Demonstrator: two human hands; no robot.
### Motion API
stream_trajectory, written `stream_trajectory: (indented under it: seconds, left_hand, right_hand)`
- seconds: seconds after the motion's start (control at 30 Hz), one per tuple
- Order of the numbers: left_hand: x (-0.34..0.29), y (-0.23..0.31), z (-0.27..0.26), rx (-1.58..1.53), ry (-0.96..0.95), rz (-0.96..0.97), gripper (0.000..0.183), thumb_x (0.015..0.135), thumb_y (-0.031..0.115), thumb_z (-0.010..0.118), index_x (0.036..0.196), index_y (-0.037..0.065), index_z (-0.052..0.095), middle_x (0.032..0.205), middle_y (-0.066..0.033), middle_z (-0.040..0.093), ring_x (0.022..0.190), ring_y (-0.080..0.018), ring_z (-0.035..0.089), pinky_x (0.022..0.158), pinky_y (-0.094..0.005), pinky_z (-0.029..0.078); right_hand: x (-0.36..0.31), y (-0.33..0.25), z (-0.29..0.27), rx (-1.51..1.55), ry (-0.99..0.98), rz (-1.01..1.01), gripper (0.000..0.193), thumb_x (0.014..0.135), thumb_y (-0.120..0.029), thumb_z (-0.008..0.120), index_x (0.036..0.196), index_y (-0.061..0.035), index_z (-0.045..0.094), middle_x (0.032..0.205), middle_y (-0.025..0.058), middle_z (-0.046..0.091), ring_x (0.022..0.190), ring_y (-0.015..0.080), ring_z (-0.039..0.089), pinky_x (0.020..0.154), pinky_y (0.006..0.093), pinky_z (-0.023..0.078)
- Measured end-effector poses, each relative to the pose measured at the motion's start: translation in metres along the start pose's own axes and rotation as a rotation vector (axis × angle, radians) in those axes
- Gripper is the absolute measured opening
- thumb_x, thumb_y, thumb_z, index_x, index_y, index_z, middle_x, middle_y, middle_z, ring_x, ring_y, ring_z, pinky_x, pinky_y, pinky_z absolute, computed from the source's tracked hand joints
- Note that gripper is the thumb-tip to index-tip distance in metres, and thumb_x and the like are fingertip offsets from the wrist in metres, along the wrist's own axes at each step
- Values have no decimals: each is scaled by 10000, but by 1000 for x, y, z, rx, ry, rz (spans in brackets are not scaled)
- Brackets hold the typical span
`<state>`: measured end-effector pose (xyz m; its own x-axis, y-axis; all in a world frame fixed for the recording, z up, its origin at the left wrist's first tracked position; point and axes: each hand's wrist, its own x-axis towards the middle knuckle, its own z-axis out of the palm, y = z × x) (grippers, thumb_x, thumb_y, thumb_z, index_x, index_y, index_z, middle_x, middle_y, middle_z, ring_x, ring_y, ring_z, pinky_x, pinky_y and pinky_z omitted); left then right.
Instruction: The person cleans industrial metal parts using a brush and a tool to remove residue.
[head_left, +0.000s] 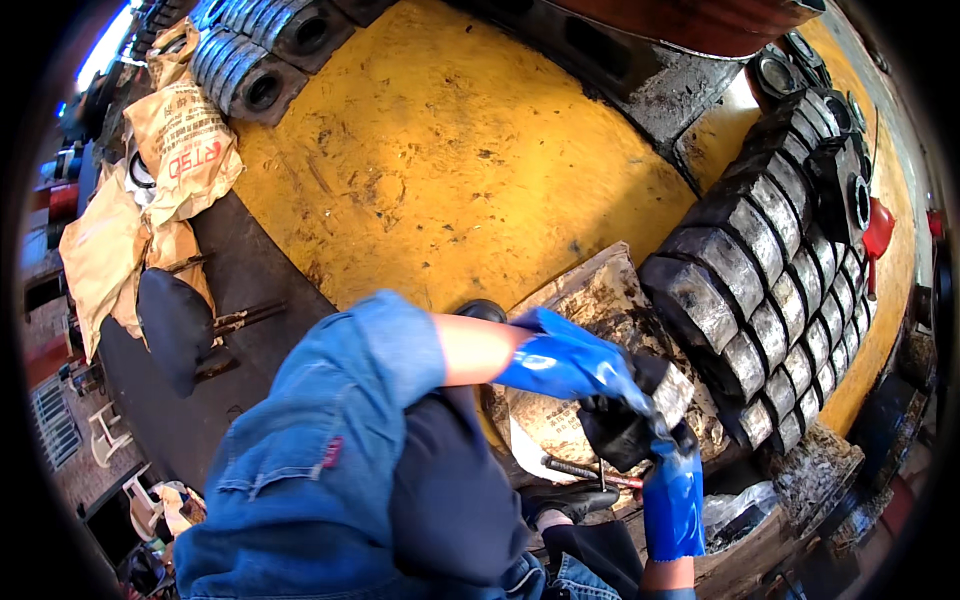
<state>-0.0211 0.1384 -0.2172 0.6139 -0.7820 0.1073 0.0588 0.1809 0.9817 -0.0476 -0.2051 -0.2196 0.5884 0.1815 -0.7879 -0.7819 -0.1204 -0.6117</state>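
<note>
Both of my hands wear long blue gloves and meet low, right of the middle. My left hand (600, 375) comes across from the left, its fingers closed on the upper side of a dark, greasy metal block (612, 432) with a pale, shiny face. My right hand (675, 475) reaches up from below and grips the block's lower right side. The fingertips are partly hidden by the block. Beneath the block lies a stained, flattened paper sack (570, 410). A rod-shaped tool with a red end (620, 481) lies just below the block, near my shoe.
Close on the right, similar dark blocks (740, 230) stand stacked in rows. More blocks with round holes (262, 92) sit at the far left. Brown paper sacks (185, 150) and a dark padded seat (172, 330) are on the left. A rust-red drum (690, 25) stands at the back.
</note>
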Motion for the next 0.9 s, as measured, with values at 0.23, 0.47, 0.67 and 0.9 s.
stream_trajectory:
  seconds: [0.23, 0.47, 0.67, 0.9]
  left_hand:
    - [-93, 4, -30, -469, 639, -486, 329, 965, 231, 603, 1144, -39, 660, 988, -115, 672, 951, -162, 593, 913, -344, 452]
    - [-128, -20, -53, -753, 1571, -37, 292, 954, 354, 601, 1120, 127, 677, 965, -58, 682, 923, -150, 623, 834, -321, 526]
    - [-130, -28, -111, -1217, 1912, 349, 366, 983, 453, 471, 1138, 157, 622, 966, -67, 670, 873, -178, 651, 826, -375, 565]
    - [-165, -26, -130, -1160, 1913, 446, 380, 995, 381, 491, 1190, 79, 612, 1104, -106, 685, 1065, -285, 645, 783, -345, 584]
  right_hand:
    - [48, -104, 198, -292, -263, -129, 463, 828, -151, 758, 1210, 38, 577, 1062, 97, 686, 962, 172, 639, 868, 294, 511]
    - [145, -182, 355, -1501, -488, -549, 443, 815, -414, 703, 1125, -100, 671, 967, 177, 702, 853, 295, 681, 750, 374, 531]
    - [155, -211, 412, -1307, -509, -868, 366, 843, -340, 690, 1124, -107, 673, 993, 150, 706, 919, 272, 685, 803, 354, 538]
    - [173, -148, 296, -688, -449, -627, 275, 841, -191, 719, 1049, -16, 679, 934, 127, 721, 863, 159, 689, 761, 311, 549]
